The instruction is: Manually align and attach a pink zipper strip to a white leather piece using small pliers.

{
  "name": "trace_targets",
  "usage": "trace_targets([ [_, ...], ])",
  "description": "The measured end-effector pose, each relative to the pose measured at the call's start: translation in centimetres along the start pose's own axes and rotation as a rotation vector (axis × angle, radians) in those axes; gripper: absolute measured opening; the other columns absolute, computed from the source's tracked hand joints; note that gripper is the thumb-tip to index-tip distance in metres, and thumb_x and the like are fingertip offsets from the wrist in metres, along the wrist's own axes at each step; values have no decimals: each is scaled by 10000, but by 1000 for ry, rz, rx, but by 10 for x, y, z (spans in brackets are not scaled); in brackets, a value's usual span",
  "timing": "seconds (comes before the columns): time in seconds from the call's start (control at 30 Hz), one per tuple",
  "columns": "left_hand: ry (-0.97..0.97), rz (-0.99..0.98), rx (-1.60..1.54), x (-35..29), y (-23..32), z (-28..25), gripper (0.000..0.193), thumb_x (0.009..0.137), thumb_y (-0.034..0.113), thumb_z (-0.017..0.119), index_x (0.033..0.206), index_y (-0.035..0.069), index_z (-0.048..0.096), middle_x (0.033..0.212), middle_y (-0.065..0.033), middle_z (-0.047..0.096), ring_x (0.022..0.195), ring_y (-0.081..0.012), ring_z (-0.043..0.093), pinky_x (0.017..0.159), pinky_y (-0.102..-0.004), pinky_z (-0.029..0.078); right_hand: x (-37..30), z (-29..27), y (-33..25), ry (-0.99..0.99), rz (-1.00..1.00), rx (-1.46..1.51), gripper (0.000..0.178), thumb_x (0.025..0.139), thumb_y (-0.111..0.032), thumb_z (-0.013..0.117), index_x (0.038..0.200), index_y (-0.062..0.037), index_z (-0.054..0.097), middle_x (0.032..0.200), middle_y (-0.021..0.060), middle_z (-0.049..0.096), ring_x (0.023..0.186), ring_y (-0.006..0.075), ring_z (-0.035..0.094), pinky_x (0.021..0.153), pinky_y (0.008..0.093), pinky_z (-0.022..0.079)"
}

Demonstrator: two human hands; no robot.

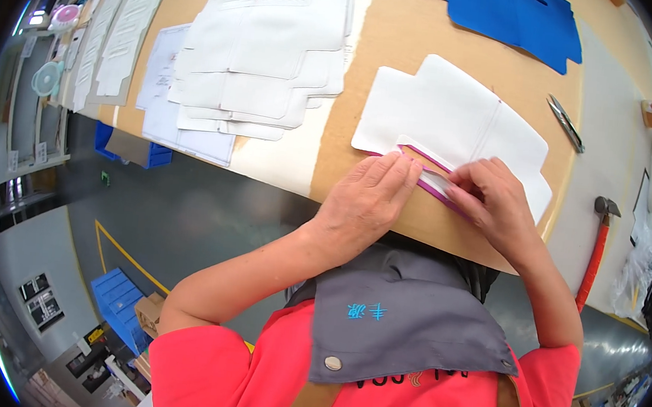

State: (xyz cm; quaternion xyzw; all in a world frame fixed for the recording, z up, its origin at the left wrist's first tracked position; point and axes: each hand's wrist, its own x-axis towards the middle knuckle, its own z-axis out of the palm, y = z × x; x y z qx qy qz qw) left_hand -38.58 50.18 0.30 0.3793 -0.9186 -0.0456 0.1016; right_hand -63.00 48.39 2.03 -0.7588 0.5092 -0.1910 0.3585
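A white cut sheet (435, 108) with stepped edges lies flat on the brown-covered table in front of me. Along its near edge runs a narrow white strip with purple edging (450, 203), a long gap showing between its edges. My left hand (369, 196) grips the strip's left part, its fingers close together. The thumb and forefinger of my right hand (497, 199) pinch the strip farther right, the other fingers curled. Fine detail under the fingertips is hidden.
Stacked white cut sheets (262, 51) lie to the left, over printed paper (166, 58). A blue cut sheet (513, 18) is at the far right. Small metal snips (565, 124) and a red-handled hammer (595, 250) lie on the right, near a clear plastic bag (635, 281).
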Motion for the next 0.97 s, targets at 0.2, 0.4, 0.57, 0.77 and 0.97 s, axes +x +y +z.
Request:
trace_targets([
  [0.2,45,-41,-62,0,3,4,519,869,70,576,1377,-35,549,1300,-159,564,1255,-285,561,1063,-397,467,-11,13,-3,140,0,38,122,881,-53,732,1002,-40,720,901,94,678,844,263,636,738,365,514],
  [0.4,2,-78,-170,1,0,0,531,885,66,551,1410,-10,521,1306,-187,558,1257,-329,548,1075,-418,443,-12,20,1,212,-51,51,231,866,13,713,1089,-44,741,943,121,664,842,270,661,722,359,536],
  [0.57,-52,-94,-165,4,-1,-8,565,852,-11,576,1411,73,579,1301,-119,559,1224,-298,559,1046,-408,447,-13,30,13,252,-185,-27,344,809,20,725,1131,-97,756,926,90,652,839,237,642,701,348,543],
  [0.77,-57,-29,-122,6,-2,-8,575,850,-11,598,1413,103,591,1307,-109,557,1229,-279,559,1044,-405,453,-17,24,19,228,-385,-312,450,747,-3,689,1186,-85,742,966,60,638,823,211,619,683,319,552],
  [0.97,-51,-59,-120,4,8,-3,577,866,9,599,1433,117,575,1354,-128,530,1279,-285,533,1067,-398,452,-19,28,20,235,-463,-435,486,743,-12,674,1218,-96,733,985,65,631,842,228,616,702,325,562],
])
